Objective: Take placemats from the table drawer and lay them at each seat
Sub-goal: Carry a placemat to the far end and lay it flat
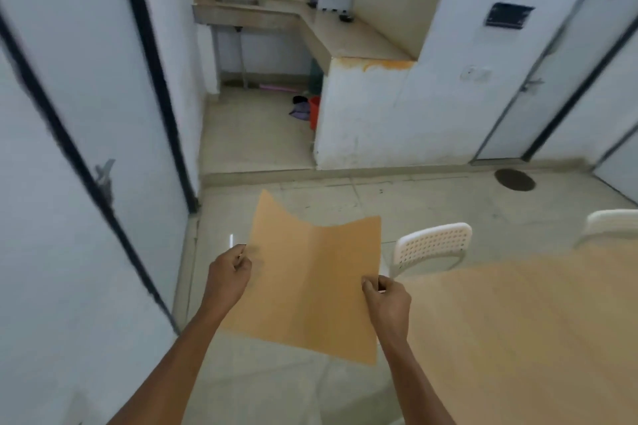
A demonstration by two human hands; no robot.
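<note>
Both forearms reach in from the near edge, bare, angled toward the middle. Left hand (230, 271) pinches the left edge of the placemat (310, 283), fingers curled on it. Right hand (386, 298) pinches the right edge, thumb on top. So each grip is holding the placemat, one side each.

Placemat is tan, thin, with a crease down its middle, far corners lifted a little. It is held in the air over the floor (397, 197), just left of the surface (518, 328), not lying on it. Near right corner of the placemat sits close to the surface's left edge; cannot tell if it touches.

Surface is light wood, at near right. White perforated chair (433, 245) stands at its far left corner, back toward the camera. Second white chair (611, 222) at far right, only partly in view.

Left side: white door (86, 107) with dark frame and a metal handle. Far middle: kitchen nook with a stained counter (348, 34) and a sink; red bucket (315, 110) on the floor beside the low wall. Round dark drain cover (514, 179) on the floor at far right. Frame is motion-blurred.
</note>
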